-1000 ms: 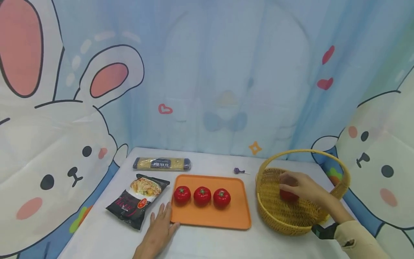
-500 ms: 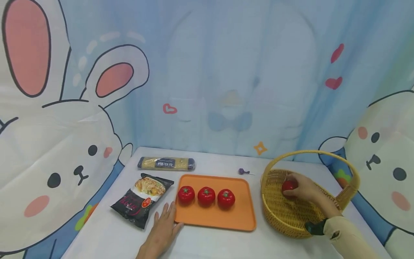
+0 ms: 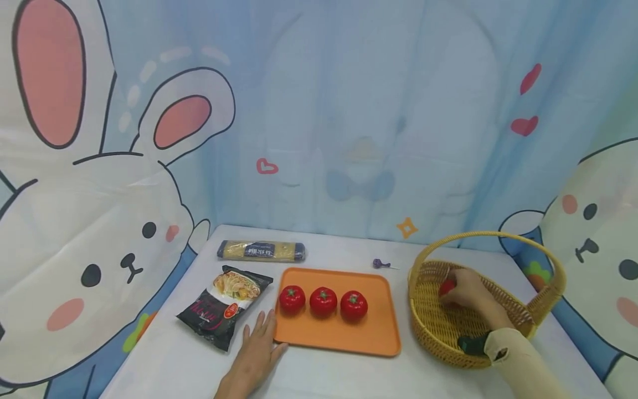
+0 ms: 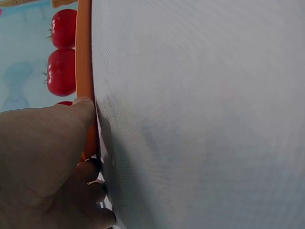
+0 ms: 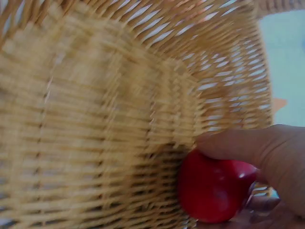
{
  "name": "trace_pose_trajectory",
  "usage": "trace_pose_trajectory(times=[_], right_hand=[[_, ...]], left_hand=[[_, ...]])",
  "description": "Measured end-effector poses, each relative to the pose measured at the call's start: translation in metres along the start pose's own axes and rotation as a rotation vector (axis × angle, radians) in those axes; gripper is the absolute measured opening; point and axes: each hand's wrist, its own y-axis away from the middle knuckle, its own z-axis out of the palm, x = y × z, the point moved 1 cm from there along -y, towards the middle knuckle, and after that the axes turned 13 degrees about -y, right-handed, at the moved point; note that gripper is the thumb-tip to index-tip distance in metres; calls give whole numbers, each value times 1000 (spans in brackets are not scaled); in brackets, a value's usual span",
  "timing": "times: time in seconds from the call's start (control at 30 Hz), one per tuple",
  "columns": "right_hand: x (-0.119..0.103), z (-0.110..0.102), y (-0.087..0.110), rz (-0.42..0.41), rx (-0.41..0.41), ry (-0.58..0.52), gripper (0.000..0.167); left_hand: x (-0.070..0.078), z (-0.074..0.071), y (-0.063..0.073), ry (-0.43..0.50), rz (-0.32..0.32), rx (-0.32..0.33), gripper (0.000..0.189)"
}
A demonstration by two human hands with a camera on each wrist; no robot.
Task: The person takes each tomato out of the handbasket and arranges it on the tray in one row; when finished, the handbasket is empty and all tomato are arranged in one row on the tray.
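My right hand [image 3: 472, 295] is inside the wicker basket [image 3: 438, 352] and grips a round red fruit [image 5: 214, 188]. In the right wrist view the thumb lies over the fruit's top, with fingers beneath; its stem end is hidden, so its kind is unclear. The fruit is close to the woven bottom. At the front left corner of the orange tray [image 3: 344, 341], my left hand [image 3: 253, 354] lies with its fingers fairly straight. Its thumb touches the tray's front rim in the left wrist view. A row of red tomatoes, one left [image 3: 292, 300], one middle [image 3: 323, 302], one right [image 3: 354, 306], sits on the tray.
A black noodle bag [image 3: 224, 307] lies left of the tray. Behind it is a pack of spaghetti [image 3: 261, 251]. A small purple item with a thin pale stick [image 3: 382, 264] lies near the back edge. The basket's tall handle [image 3: 478, 235] arches over my right wrist.
Within the basket, my right hand has turned and its wrist has come lower, the red fruit still in its grip. The whole scene has shifted slightly right as the head camera turned. The left hand keeps its place.
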Motion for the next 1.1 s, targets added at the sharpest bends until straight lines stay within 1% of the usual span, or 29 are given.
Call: trace_pose_trajectory(times=[0.1,0.2,0.27,0.33,0.4,0.5,0.57,0.73,0.8,0.87,1.0,1.1], right_hand=[[-3,1,3,50,-23,-27,38],[-2,2,6,109,-17,-47,43],[-2,4,8,145,5,-48,47],[-3,5,10,162,24,-49,54],[-6,6,11,174,36,-60,64],[-9,6,12,184,24,-76,78],[-11,6,14,191,6,-97,82],[-10,3,20,214,-55,-180,77],[-9,2,22,229,-70,-196,74],[-9,1,24,222,-80,-186,71],[-12,-2,29,180,-110,-170,65],[-14,-2,32,131,-151,-168,67]], left_hand=[[3,-1,1,1,9,10,78],[5,-1,3,-1,12,11,79],[6,-2,3,-6,13,8,80],[6,-2,3,-13,12,8,81],[6,-2,3,-22,9,6,81],[5,-2,2,-28,11,3,81],[5,-1,2,-26,11,-6,81],[6,-1,1,-28,13,-13,81],[6,-1,1,-33,15,-15,81],[6,-2,0,-38,10,-21,82],[4,0,0,-48,-6,-34,83],[2,1,1,-47,-9,-35,83]])
